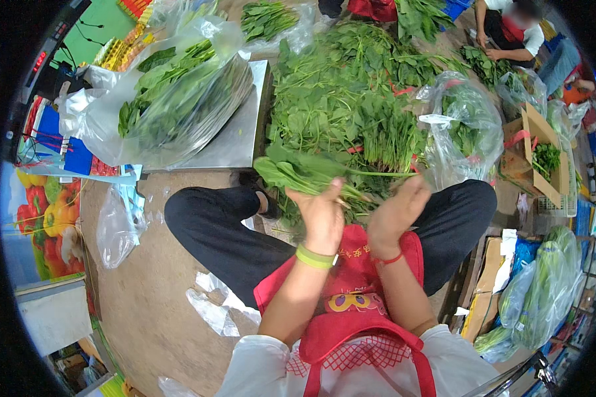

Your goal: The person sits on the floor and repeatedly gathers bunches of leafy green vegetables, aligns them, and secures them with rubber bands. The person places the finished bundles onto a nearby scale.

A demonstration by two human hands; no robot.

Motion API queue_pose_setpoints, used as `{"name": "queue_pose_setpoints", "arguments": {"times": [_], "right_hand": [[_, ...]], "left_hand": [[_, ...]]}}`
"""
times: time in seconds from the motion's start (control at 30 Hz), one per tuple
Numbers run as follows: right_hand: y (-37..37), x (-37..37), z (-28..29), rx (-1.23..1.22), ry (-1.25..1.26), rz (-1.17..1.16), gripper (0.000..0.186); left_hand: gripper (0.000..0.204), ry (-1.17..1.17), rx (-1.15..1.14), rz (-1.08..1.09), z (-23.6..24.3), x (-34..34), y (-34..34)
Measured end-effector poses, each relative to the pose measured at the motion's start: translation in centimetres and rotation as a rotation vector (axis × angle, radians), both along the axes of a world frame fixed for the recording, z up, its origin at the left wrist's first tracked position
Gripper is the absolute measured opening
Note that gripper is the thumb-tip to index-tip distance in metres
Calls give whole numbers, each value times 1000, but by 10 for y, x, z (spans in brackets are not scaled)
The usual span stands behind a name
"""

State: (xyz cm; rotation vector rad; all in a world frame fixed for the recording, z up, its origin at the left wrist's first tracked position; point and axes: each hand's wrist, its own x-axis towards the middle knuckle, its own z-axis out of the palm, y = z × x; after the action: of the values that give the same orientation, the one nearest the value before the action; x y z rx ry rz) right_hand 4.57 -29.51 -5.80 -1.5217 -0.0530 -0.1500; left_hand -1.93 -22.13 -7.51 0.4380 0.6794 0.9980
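Note:
My left hand [321,208] is closed round the stems of a small bunch of leafy greens [285,171], the leaves pointing to the left. Slightly smeared by motion, my right hand [398,210] is beside it with its fingers bent together. A long green stem [377,174] runs from the bunch to its fingertips, which seem to pinch the end. Just beyond both hands lies a wide heap of loose leafy greens [338,99], with some red ties among the stems.
A metal platform [235,142] at the left bears a clear bag of greens [179,106]. To the right stand another filled plastic bag [467,126] and a cardboard box [520,159]. Bagged long vegetables [543,291] lie at the lower right. A person [510,33] handles greens at the far right.

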Motion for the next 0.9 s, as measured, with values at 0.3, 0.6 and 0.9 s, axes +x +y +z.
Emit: {"name": "queue_pose_setpoints", "arguments": {"times": [0.3, 0.6, 0.9], "right_hand": [[56, 103, 21, -340, -520, 373, 30], [16, -36, -50, 382, 979, 1221, 48], [34, -2, 58, 200, 392, 1052, 36]], "left_hand": [[58, -621, -252, -411, 5, -71, 63], [40, -870, -211, -506, 29, -82, 69], [56, -232, 82, -442, 58, -88, 58]]}}
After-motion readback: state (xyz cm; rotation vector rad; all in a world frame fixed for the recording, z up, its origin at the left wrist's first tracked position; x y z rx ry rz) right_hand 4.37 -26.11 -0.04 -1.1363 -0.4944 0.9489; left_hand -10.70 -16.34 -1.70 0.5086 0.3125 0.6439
